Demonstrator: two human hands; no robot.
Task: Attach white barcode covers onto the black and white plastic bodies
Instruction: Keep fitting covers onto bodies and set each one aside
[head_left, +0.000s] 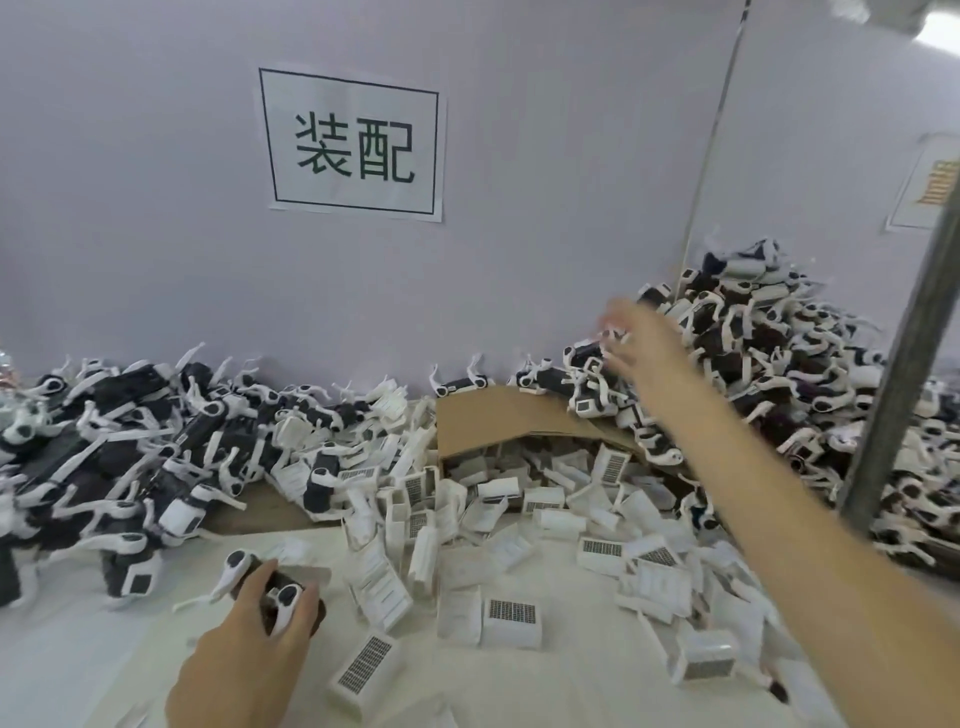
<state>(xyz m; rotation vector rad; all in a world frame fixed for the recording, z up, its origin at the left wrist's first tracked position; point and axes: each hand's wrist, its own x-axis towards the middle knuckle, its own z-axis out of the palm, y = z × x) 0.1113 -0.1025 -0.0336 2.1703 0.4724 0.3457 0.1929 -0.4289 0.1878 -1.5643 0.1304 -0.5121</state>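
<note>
My left hand (249, 644) grips a black and white plastic body (283, 597) low on the white table, just in front of me. My right hand (641, 338) is stretched far out to the right-hand heap of black and white bodies (753, 353); it is blurred, its fingers spread at the heap's left slope, and whether it holds a piece is unclear. White barcode covers (511, 621) lie scattered over the table's middle, one (366, 670) right beside my left hand. A second heap of bodies (119, 452) fills the left side.
A torn cardboard box (498, 421) lies open at the back centre with covers spilling from it. A grey metal post (904, 374) rises at the right, close to my right forearm. The wall behind carries a paper sign (353, 145).
</note>
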